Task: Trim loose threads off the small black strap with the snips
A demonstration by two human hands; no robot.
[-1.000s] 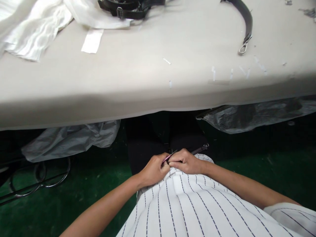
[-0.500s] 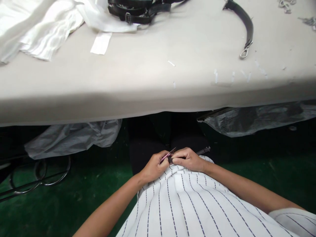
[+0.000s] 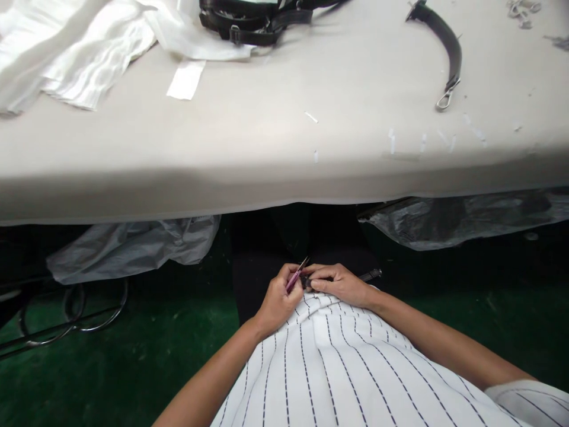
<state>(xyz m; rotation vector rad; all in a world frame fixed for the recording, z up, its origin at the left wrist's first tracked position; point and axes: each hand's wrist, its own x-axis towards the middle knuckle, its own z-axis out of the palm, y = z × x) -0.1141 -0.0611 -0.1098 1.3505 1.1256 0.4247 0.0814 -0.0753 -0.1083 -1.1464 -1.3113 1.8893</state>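
Note:
My left hand (image 3: pixel 281 299) is closed round a slim pink tool (image 3: pixel 293 280) with a pointed metal tip that angles up and to the right; its exact kind is too small to tell. Close against it, my right hand (image 3: pixel 340 286) pinches a dark strap (image 3: pixel 306 282) between thumb and fingers. The strap's far end (image 3: pixel 371 275) sticks out behind the right hand and looks metallic. Most of the strap is hidden under the right hand. Both hands are low in front of the striped shirt (image 3: pixel 320 356), at my lap.
Ahead is a table with a pale cover (image 3: pixel 249 130). On it lie white cloth (image 3: pixel 98 53), a bundle of black straps (image 3: pixel 249 26), a black strap with a metal clip (image 3: pixel 447 47), metal clips (image 3: pixel 523 12) and white scraps (image 3: pixel 392 141). Plastic sheeting (image 3: pixel 137 249) hangs below.
The pink tool has turned steeper, its tip now pointing more upward and slightly left of before. My right fingers have loosened and spread a little on the strap. The view has shifted slightly.

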